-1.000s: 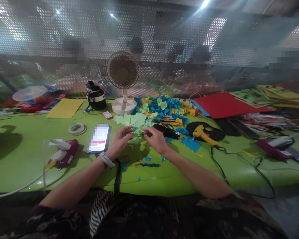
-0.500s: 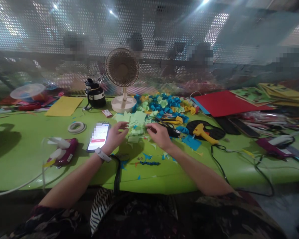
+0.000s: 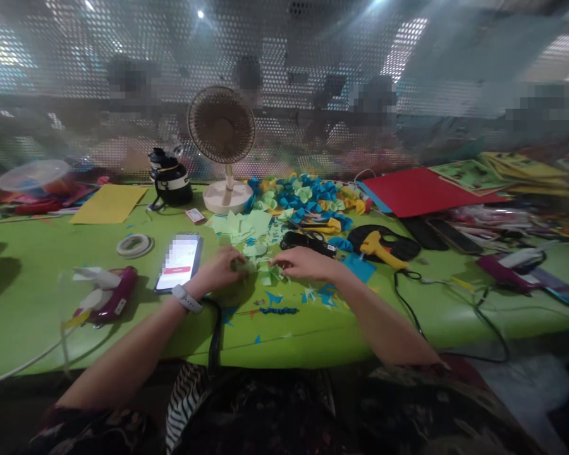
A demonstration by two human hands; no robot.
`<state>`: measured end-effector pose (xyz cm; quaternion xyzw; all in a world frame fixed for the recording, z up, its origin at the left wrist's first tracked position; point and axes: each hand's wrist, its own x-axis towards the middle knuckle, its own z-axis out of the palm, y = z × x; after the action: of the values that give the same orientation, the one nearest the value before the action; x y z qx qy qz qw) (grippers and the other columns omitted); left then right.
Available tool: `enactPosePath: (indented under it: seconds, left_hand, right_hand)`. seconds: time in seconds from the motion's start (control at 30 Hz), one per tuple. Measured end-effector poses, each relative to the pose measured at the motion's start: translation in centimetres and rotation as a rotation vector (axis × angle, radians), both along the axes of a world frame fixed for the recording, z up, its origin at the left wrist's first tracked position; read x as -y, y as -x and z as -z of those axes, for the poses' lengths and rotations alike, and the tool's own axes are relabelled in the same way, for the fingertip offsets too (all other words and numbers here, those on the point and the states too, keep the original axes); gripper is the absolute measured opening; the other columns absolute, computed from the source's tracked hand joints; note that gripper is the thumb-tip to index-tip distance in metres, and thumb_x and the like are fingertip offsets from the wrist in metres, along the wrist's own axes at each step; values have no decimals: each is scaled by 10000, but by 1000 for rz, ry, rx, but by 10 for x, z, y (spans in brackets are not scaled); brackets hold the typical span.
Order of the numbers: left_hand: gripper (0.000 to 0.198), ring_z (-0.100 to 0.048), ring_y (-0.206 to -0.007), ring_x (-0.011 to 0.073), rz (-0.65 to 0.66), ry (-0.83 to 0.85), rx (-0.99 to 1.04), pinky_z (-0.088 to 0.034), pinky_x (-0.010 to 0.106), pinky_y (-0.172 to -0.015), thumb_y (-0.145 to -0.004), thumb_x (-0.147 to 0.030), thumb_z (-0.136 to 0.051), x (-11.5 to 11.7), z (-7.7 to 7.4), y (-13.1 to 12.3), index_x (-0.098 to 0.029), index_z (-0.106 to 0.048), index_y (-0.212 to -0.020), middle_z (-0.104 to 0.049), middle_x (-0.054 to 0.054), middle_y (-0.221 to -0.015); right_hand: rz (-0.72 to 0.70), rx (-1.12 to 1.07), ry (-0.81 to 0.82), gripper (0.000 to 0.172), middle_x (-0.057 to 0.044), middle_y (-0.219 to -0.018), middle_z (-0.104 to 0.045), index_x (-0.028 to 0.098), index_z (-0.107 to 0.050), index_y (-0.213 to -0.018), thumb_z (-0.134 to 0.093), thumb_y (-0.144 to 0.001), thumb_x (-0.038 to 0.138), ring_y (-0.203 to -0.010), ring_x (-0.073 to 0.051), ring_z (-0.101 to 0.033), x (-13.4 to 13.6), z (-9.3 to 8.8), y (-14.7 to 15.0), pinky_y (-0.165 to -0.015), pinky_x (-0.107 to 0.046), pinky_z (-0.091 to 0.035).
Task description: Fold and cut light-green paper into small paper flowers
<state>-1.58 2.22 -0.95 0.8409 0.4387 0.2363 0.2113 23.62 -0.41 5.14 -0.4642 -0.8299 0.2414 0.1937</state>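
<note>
My left hand [image 3: 222,270] is low over the green table, fingers curled inward at the edge of some pale green paper pieces [image 3: 265,275]. Opposite it, my right hand [image 3: 303,264] has thumb and fingers drawn together at the same small pieces. What either hand grips is too small and blurred to make out. Just beyond them is a loose stack of pale green paper [image 3: 241,225]. Behind that lies a heap of folded blue, green and yellow paper shapes [image 3: 303,193]. A dark blue twisted strip [image 3: 279,310] and blue scraps [image 3: 274,298] lie nearer me.
A lit phone [image 3: 179,262], a tape roll [image 3: 134,245] and a purple power strip [image 3: 114,296] are on the left. A fan [image 3: 222,126] and a black bottle [image 3: 169,180] stand behind. To the right are a yellow glue gun [image 3: 382,249], its cord, and red sheets [image 3: 427,191].
Both hands have come back from the pale green stack toward me, and their fingers have curled in more. The view has shifted slightly, so the table's objects appear further left.
</note>
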Motion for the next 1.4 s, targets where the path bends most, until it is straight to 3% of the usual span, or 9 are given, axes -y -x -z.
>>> enactPosePath:
  seconds: [0.1, 0.17, 0.27, 0.33, 0.53, 0.87, 1.1, 1.3, 1.4]
  left_hand:
    - [192, -601, -797, 227, -15, 53, 4, -478, 339, -727, -686, -353, -697, -1, -2, 0, -184, -665, -771, -621, 65, -852]
    - [192, -612, -750, 218, -52, 115, 42, -469, 322, -677, -692, -368, -692, 0, -3, 0, -187, -655, -741, -643, 55, -804]
    - [239, -633, -654, 202, -112, 220, 165, -454, 300, -602, -724, -423, -680, 2, -6, -1, -191, -630, -750, -675, 35, -716]
    - [277, -656, -617, 199, -139, 294, 268, -451, 286, -566, -726, -448, -693, 4, -9, -3, -190, -606, -777, -694, 30, -697]
    - [436, -703, -684, 209, -203, 402, 517, -455, 258, -540, -721, -452, -734, 9, -17, -9, -174, -596, -1028, -743, 57, -790]
    - [643, -703, -804, 164, -242, 691, 993, -506, 255, -685, -634, -276, -841, 12, -21, -15, -187, -557, -1205, -735, 9, -807]
    - [382, -668, -787, 151, -282, 709, 1027, -438, 219, -630, -558, -369, -870, 13, -24, -16, -162, -652, -794, -731, 34, -829]
    - [379, -595, -664, 106, -298, 666, 971, -396, 207, -576, -530, -420, -872, 14, -23, -17, -171, -687, -749, -688, 0, -738]
    - [393, -592, -610, 97, -292, 662, 983, -379, 200, -529, -516, -408, -882, 14, -23, -17, -166, -681, -751, -664, -12, -695]
  right_hand:
    - [-73, 42, 84, 262, -26, -890, -756, 226, -742, -956, -713, -701, 172, -774, -199, -685, -3, -13, -20, -677, -267, -510]
    - [18, 5, 52, 262, -44, -947, -748, 206, -698, -1056, -632, -812, 275, -840, -192, -687, -12, -20, -43, -754, -279, -520]
    - [412, -42, -178, 238, -73, -945, -737, 167, -695, -1002, -571, -856, 308, -849, -200, -677, -31, -19, -77, -763, -295, -510]
    - [587, 103, -201, 223, -87, -945, -737, 150, -702, -984, -568, -858, 277, -857, -203, -674, -44, -10, -92, -757, -285, -495]
    - [546, 371, 8, 142, -62, -860, -753, 168, -749, -811, -683, -779, 289, -807, -195, -676, -68, 15, -98, -696, -244, -467]
    - [443, 641, 261, 91, -60, -761, -744, 152, -745, -738, -745, -658, 195, -685, -177, -672, -107, 6, -84, -594, -225, -460]
    - [512, 668, 171, 64, -90, -786, -733, 154, -732, -696, -694, -646, 140, -777, -235, -678, -106, 0, -90, -668, -271, -482]
    - [695, 475, -16, 130, -125, -966, -724, 156, -710, -821, -660, -701, 162, -975, -273, -646, -97, -6, -101, -783, -293, -480]
    - [762, 287, -44, 125, -123, -938, -723, 142, -689, -842, -609, -762, 195, -955, -257, -655, -93, -10, -107, -801, -298, -498]
